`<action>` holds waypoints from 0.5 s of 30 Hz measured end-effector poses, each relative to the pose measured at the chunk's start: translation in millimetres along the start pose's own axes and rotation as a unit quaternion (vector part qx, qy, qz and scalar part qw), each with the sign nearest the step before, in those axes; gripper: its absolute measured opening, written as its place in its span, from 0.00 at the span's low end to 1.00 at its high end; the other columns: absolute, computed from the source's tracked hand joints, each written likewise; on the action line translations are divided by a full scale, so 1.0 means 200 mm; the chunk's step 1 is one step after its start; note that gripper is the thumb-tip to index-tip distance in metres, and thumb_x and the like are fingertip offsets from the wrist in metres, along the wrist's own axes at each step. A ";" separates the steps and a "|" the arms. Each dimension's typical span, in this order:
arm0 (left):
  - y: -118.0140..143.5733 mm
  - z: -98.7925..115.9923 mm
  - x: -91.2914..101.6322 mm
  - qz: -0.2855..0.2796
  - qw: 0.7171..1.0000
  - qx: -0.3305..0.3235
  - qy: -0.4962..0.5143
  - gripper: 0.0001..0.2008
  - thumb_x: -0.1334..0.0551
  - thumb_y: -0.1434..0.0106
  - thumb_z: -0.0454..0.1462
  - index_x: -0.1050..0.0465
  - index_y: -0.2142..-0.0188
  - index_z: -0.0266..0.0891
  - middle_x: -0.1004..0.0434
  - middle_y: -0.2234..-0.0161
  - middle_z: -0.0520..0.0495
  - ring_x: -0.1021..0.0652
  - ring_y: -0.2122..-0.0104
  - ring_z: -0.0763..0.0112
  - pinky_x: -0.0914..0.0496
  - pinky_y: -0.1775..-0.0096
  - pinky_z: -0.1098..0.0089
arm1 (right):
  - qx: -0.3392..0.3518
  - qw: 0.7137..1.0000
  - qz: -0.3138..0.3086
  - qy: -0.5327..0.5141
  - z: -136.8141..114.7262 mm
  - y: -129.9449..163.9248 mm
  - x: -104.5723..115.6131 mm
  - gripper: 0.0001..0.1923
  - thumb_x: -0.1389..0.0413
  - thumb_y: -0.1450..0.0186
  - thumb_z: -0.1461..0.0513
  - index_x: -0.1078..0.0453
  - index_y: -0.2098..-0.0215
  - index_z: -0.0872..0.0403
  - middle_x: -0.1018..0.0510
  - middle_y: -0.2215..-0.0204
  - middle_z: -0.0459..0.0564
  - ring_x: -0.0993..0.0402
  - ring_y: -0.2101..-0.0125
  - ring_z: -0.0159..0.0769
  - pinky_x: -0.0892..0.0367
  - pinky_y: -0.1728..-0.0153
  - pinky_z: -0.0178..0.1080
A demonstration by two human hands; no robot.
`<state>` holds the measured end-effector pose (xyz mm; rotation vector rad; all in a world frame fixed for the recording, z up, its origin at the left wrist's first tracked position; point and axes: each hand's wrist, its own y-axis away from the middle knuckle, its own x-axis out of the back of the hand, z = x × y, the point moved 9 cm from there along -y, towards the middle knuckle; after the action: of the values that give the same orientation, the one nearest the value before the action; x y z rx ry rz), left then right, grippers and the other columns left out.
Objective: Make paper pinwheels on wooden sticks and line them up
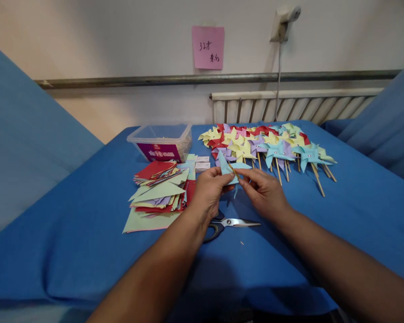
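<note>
Both hands meet over the middle of the blue table (357, 215). The left hand (208, 190) and right hand (264, 190) are each pinched onto one light-blue paper pinwheel (227, 168) with a thin wooden stick (234, 171) running through it — fingertips pressed together on the paper from both sides, nothing spread. That pinwheel sits just above the knuckles, dead centre of the view.

Counting what's around:
- One pair of scissors (234, 223) lying flat at 6 o'clock from the hands, partly under the left wrist.
- One messy stack of cut paper sheets (158, 193) at 9 o'clock — red, yellow, green, purple; too many to count.
- One clear plastic tub (161, 141) with a purple label at 11 o'clock.
- Two small white boxes (202, 163) just past the left hand at 12.
- A heap of finished pinwheels (269, 146) at 1 o'clock, overlapping, so I can't get an exact number, well over a dozen though.
- One pink note (208, 47) stuck on the wall, at 12 o'clock far up.
</note>
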<state>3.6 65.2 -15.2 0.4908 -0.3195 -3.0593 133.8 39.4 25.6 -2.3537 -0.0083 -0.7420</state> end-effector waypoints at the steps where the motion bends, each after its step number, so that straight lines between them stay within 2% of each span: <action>1: 0.00 0.00 0.00 -0.004 1.000 0.004 -0.004 0.12 0.29 0.58 0.34 0.26 0.72 0.34 0.25 0.72 0.49 0.27 0.74 0.76 0.31 0.71 0.74 | 0.000 1.000 -0.002 0.001 0.00 0.00 0.00 0.16 0.47 0.34 0.64 0.27 0.49 0.51 0.29 0.73 0.46 0.32 0.73 0.33 0.37 0.70 0.35; 9: 0.00 0.03 0.01 -0.011 0.999 0.016 -0.027 0.12 0.29 0.57 0.35 0.25 0.71 0.35 0.23 0.73 0.48 0.26 0.75 0.75 0.31 0.71 0.74 | -0.013 1.000 -0.026 0.005 0.00 -0.02 0.01 0.15 0.46 0.35 0.65 0.27 0.51 0.51 0.28 0.73 0.45 0.33 0.74 0.32 0.38 0.71 0.35; 15: -0.02 0.04 0.06 0.034 0.998 -0.015 -0.044 0.13 0.29 0.58 0.35 0.26 0.71 0.35 0.23 0.75 0.49 0.26 0.77 0.75 0.32 0.72 0.74 | -0.044 0.998 -0.031 -0.032 0.02 -0.02 -0.01 0.16 0.46 0.36 0.63 0.27 0.50 0.51 0.30 0.75 0.44 0.36 0.76 0.30 0.39 0.74 0.34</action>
<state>-10.2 70.1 -12.8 0.3371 -0.2869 -3.0197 133.9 45.4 23.6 -2.4699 -0.0792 -0.7084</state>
